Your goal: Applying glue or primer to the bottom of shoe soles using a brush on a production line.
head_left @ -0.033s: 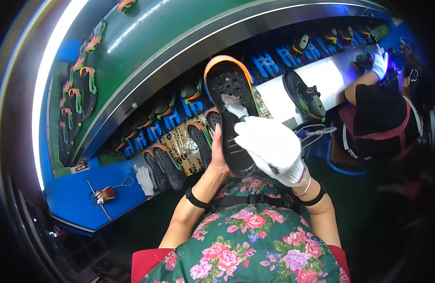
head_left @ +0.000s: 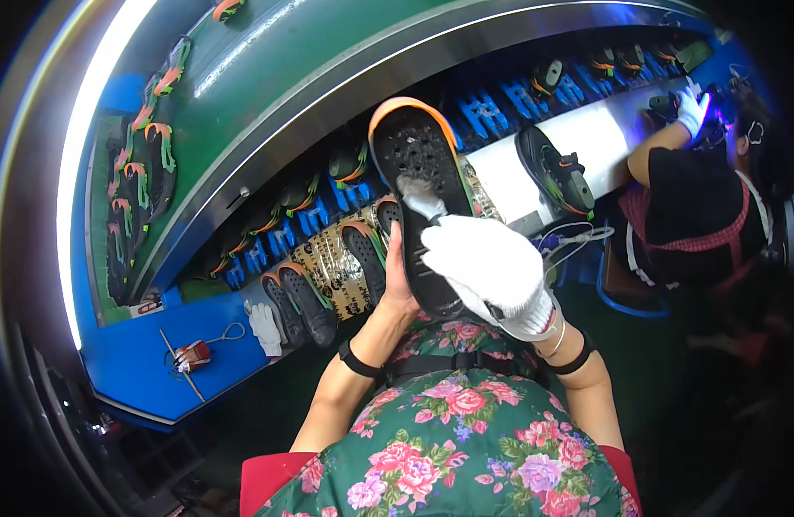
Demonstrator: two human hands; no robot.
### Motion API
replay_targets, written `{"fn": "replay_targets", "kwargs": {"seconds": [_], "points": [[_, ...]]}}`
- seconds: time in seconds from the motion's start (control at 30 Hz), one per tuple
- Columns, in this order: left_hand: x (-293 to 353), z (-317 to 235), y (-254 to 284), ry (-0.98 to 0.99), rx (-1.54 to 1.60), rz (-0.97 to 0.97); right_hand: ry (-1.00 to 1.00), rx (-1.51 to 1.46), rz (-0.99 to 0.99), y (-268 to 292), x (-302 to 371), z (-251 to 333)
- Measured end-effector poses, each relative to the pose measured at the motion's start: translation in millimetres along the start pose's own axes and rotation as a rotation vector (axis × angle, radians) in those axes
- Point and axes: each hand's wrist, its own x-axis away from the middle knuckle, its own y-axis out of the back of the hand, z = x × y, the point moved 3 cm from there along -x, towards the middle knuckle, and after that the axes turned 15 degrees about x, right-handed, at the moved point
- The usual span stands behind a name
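A black shoe sole [head_left: 418,153] with small round holes and an orange rim at its toe is held up in front of me, toe pointing away. My bare left hand [head_left: 399,289] grips its left edge, the thumb along the side; the other fingers are hidden beneath. In a white knitted glove, my right hand [head_left: 492,269] is closed around a brush [head_left: 424,200], whose handle is mostly covered. The pale bristles touch the sole's inner face at the forefoot, which looks wet there. The heel end is partly covered by the glove.
Several similar soles [head_left: 307,302] lie on a brown-taped ledge at left, beside a white glove [head_left: 264,329]. A blue table [head_left: 147,379] carries a small red item [head_left: 192,355]. Blue racks with shoes line the conveyor. One finished-looking shoe [head_left: 556,177] lies right; a co-worker [head_left: 694,198] sits beyond.
The brush and my right hand have shifted slightly left and toward me over the sole. The sole has tilted a little, its toe moving slightly left and away.
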Motion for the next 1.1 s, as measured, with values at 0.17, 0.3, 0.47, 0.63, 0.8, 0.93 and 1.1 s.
{"fn": "replay_targets", "kwargs": {"seconds": [0.17,0.3,0.47,0.63,0.8,0.93,1.1], "points": [[-14,-6,-16,-0.111,0.082,0.112,-0.197,-0.298,-0.088,-4,7,-15],[-26,-8,-32,-0.069,0.195,0.267,-0.151,-0.258,0.059,-11,11,-4],[-31,-13,-37,-0.134,0.213,0.298,-0.16,-0.406,-0.061,-12,15,-14],[-41,-16,-41,-0.065,0.345,0.3,-0.034,-0.212,0.02,-20,24,-2],[-43,-15,-42,-0.061,0.406,0.303,-0.162,-0.385,-0.045,-16,30,-19],[-49,-22,-35,0.055,0.28,0.458,-0.006,-0.258,-0.021,-18,27,1],[-48,-22,-37,-0.097,0.424,0.305,-0.147,-0.48,0.02,-15,31,-23]]}}
